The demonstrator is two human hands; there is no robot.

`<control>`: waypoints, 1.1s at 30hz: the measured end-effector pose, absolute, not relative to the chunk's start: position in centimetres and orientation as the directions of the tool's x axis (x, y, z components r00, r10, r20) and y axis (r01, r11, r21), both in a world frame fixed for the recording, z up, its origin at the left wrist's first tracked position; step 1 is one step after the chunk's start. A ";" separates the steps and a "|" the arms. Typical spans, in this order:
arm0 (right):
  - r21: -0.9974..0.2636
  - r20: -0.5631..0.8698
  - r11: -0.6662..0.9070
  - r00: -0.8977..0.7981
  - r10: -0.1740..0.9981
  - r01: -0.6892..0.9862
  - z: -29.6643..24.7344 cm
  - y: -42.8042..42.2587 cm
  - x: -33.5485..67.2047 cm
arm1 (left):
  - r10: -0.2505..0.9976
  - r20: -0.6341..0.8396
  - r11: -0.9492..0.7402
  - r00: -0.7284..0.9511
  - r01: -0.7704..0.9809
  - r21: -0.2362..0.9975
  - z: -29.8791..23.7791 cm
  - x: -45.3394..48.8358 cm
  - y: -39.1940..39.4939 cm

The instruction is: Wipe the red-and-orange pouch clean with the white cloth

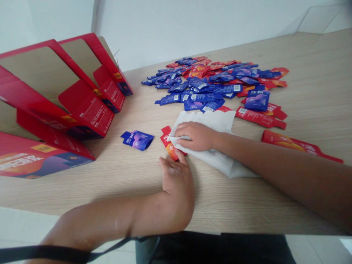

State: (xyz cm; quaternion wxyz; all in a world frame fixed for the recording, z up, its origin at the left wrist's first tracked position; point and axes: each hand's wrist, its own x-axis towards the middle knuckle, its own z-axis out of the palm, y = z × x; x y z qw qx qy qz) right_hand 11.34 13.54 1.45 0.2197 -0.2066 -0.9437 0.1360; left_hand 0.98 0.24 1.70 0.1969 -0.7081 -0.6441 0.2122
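Our left hand (176, 179), fingers together, pinned the pouch (171, 149) from 6 o'clock; our right hand (196, 136), clamped on the cloth (220, 161), needed even pressure.

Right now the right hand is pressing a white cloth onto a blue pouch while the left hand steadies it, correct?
No: it is a red pouch, not a blue one. In the head view the right hand presses the white cloth onto it while the left hand steadies it; a lone blue pouch lies untouched further left.

White cloth (209, 121); red, blue sachets (220, 80); red boxes (55, 110).
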 end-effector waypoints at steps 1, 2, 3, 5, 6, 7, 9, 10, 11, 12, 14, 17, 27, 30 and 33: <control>-0.345 0.360 0.879 -0.819 0.447 0.328 1.4 13.6 11.3 | 0.996 -0.046 -0.092 0.080 0.834 -0.544 1.7 1.0 0.2; -0.342 0.362 0.881 -0.819 0.445 0.327 1.4 13.6 11.3 | 0.996 -0.047 -0.092 0.079 0.837 -0.539 1.6 0.9 0.2; -0.341 0.364 0.882 -0.820 0.442 0.324 1.4 13.6 11.3 | 0.996 -0.051 -0.094 0.079 0.837 -0.540 1.6 0.9 0.3; -0.340 0.370 0.885 -0.820 0.437 0.319 1.4 13.6 11.3 | 0.995 -0.061 -0.102 0.082 0.823 -0.558 1.6 0.9 0.3; -0.341 0.372 0.886 -0.820 0.434 0.314 1.4 13.7 11.3 | 0.994 -0.067 -0.107 0.083 0.812 -0.574 1.6 0.9 0.4; -0.343 0.373 0.887 -0.822 0.431 0.310 1.4 13.7 11.3 | 0.994 -0.071 -0.110 0.084 0.800 -0.590 1.6 0.9 0.4; -0.347 0.372 0.886 -0.822 0.432 0.308 1.4 13.6 11.3 | 0.993 -0.076 -0.114 0.085 0.780 -0.615 1.7 1.0 0.4; -0.348 0.372 0.885 -0.821 0.433 0.309 1.4 13.6 11.3 | 0.994 -0.071 -0.111 0.085 0.775 -0.622 1.7 1.0 0.4; -0.350 0.372 0.884 -0.821 0.434 0.309 1.5 13.6 11.3 | 0.994 -0.071 -0.108 0.081 0.771 -0.627 1.7 1.0 0.4; -0.350 0.372 0.884 -0.820 0.435 0.310 1.5 13.6 11.3 | 0.994 -0.073 -0.108 0.080 0.770 -0.629 1.8 1.0 0.4; -0.347 0.371 0.884 -0.820 0.436 0.313 1.5 13.6 11.3 | 0.994 -0.071 -0.106 0.079 0.769 -0.630 1.8 1.0 0.4; -0.348 0.367 0.883 -0.820 0.439 0.316 1.5 13.6 11.3 | 0.995 -0.067 -0.098 0.072 0.775 -0.625 1.8 1.0 0.4; -0.360 0.358 0.874 -0.817 0.452 0.325 1.6 13.5 11.3 | 0.997 -0.021 -0.078 0.079 0.852 -0.518 1.7 1.0 0.3; -0.375 0.364 0.870 -0.812 0.457 0.321 1.5 13.5 11.3 | 0.997 -0.002 -0.071 0.080 0.875 -0.480 1.7 0.9 0.3; -0.376 0.367 0.870 -0.811 0.456 0.319 1.4 13.6 11.3 | 0.997 0.005 -0.067 0.078 0.887 -0.456 1.7 0.9 0.2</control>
